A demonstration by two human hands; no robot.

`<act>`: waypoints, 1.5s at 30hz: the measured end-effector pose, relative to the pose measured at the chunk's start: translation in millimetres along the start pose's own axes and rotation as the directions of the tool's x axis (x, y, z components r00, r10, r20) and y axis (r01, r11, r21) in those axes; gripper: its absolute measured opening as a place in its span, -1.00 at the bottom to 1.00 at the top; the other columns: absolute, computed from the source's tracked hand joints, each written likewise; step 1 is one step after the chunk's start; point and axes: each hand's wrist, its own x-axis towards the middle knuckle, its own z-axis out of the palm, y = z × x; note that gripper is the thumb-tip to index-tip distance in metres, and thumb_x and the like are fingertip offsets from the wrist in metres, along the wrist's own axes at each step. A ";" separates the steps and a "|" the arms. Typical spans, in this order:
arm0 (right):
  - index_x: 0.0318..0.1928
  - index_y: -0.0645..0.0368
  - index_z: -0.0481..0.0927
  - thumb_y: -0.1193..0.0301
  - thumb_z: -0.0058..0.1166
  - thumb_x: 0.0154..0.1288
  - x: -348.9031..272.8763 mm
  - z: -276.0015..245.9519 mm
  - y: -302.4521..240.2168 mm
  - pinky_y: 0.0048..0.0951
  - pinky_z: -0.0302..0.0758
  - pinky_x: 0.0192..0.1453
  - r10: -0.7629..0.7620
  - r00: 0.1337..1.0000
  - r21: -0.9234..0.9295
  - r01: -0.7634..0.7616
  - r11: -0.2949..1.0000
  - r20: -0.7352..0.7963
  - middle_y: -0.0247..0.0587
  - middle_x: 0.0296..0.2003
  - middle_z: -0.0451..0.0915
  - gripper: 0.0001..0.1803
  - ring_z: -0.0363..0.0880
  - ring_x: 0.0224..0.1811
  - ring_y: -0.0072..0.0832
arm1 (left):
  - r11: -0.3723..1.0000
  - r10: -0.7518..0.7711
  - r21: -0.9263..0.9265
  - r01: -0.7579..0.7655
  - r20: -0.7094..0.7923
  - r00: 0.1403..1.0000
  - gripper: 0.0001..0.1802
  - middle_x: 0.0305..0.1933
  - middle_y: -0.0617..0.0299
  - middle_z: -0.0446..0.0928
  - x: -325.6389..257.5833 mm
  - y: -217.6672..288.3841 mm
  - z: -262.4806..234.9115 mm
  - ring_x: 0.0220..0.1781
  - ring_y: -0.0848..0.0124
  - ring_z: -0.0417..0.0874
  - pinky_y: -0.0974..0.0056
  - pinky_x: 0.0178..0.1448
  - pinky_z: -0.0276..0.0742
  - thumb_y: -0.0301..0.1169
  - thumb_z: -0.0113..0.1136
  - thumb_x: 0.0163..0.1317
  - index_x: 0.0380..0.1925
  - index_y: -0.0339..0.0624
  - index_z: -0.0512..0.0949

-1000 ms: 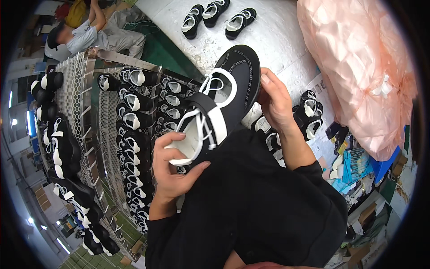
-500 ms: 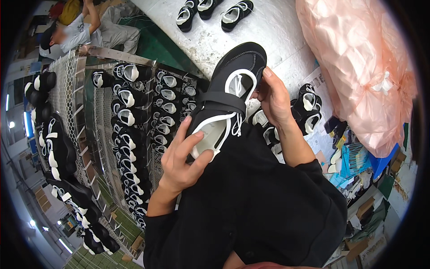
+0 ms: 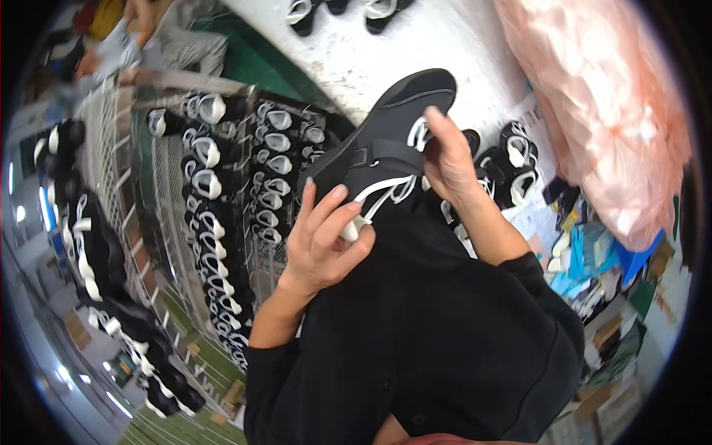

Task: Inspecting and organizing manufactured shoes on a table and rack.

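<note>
A black shoe [image 3: 397, 122] with white trim, white laces and a dark strap across its upper is held before my chest. It is tilted onto its side, toe pointing away and to the right. My left hand [image 3: 320, 241] grips it at the white-lined heel, fingers bent round the opening. On the other side, my right hand [image 3: 451, 159] holds the edge near the strap's end, its thumb raised beside the laces. The fingertips of that hand are partly hidden.
To the left, a mesh rack [image 3: 167, 215] carries rows of similar shoes. More shoes [image 3: 512, 159] sit on the pale table [image 3: 452, 52], some behind my right hand. A large pink plastic bag [image 3: 593, 111] bulges at the right. Another person [image 3: 185, 48] is at the far left.
The shoe has rolled so its outer side faces up and its opening turns away from view. Its toe has shifted slightly right. My left hand has moved a little right with the heel.
</note>
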 end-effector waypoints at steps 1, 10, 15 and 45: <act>0.26 0.20 0.38 0.19 0.15 0.46 1.4 -3.5 1.4 -0.54 0.57 -0.05 -0.021 0.999 -0.008 0.021 1.000 -0.030 -0.28 -0.02 0.60 -0.48 0.62 -0.02 -0.55 | 0.999 0.001 -0.044 0.000 0.031 1.000 -0.73 0.13 0.12 0.40 1.0 0.7 3.6 0.26 0.01 0.56 -0.28 0.37 0.50 -0.50 0.48 -0.07 -0.33 0.11 0.73; 0.55 0.40 0.00 0.07 0.17 0.38 -4.6 -158.5 -113.9 -0.29 -0.01 0.61 -0.347 0.872 -0.857 -0.142 0.495 -0.345 0.14 0.53 0.13 -0.02 0.06 0.58 -0.21 | 0.870 -0.336 0.279 0.407 -0.271 0.902 -0.55 0.31 -0.12 0.38 -65.9 -36.9 -93.9 0.30 -0.05 0.50 -0.01 0.39 0.47 -0.58 0.38 0.17 0.07 -0.28 0.49; 0.51 0.32 0.17 0.19 0.11 0.45 -79.7 -244.1 -165.8 -0.32 0.15 0.53 -0.476 0.838 -0.963 -0.257 0.084 -0.266 0.00 0.46 0.28 -0.22 0.19 0.51 -0.29 | 0.450 -0.325 0.509 0.734 -0.672 0.666 -0.58 0.30 -0.09 0.40 -110.8 -50.9 -198.0 0.28 0.01 0.51 0.00 0.39 0.44 -0.53 0.41 0.19 0.05 -0.31 0.55; 0.35 0.38 0.40 0.16 -0.03 0.54 -40.4 -187.0 -196.5 -0.19 0.34 0.42 -0.215 0.971 -0.944 -0.161 -0.287 -0.100 0.25 0.32 0.45 -0.40 0.44 0.37 0.01 | 0.865 -0.374 -0.071 0.496 -0.751 0.545 -0.25 0.19 -0.07 0.47 -88.4 -67.6 -243.2 0.44 -0.04 0.38 -0.07 0.50 0.24 -0.62 0.63 -0.13 -0.01 -0.17 0.29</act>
